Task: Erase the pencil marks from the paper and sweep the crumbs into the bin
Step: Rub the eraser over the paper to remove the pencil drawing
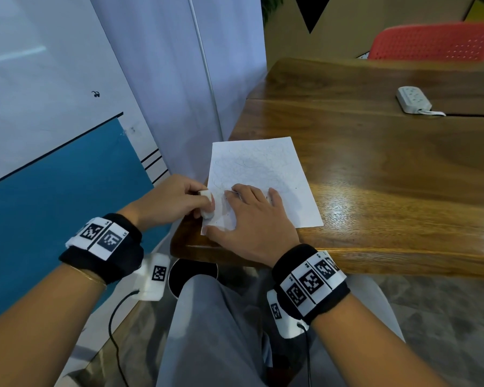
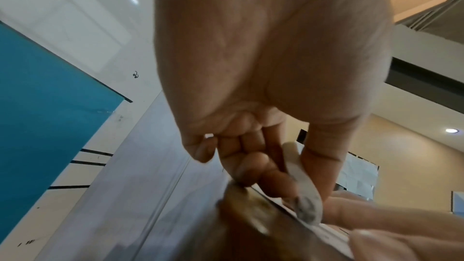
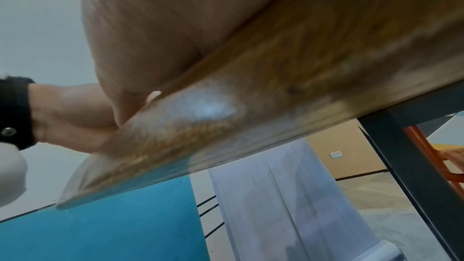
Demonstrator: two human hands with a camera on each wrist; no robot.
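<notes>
A white sheet of paper (image 1: 263, 174) with faint pencil scribbles lies at the near left corner of the wooden table (image 1: 375, 169). My left hand (image 1: 179, 201) pinches a white eraser (image 1: 207, 205) between thumb and fingers, its tip on the paper's left edge. In the left wrist view the eraser (image 2: 305, 190) shows a grey, smudged end touching the sheet. My right hand (image 1: 252, 216) lies flat with fingers spread on the paper's lower part, pressing it down. A dark round bin (image 1: 192, 275) stands on the floor below the table corner, partly hidden by my knee.
A white power strip (image 1: 414, 99) with a cable lies at the far right of the table. A red chair (image 1: 430, 41) stands behind the table. A white and blue wall panel (image 1: 67, 163) is close on the left. The table's front edge (image 3: 251, 116) fills the right wrist view.
</notes>
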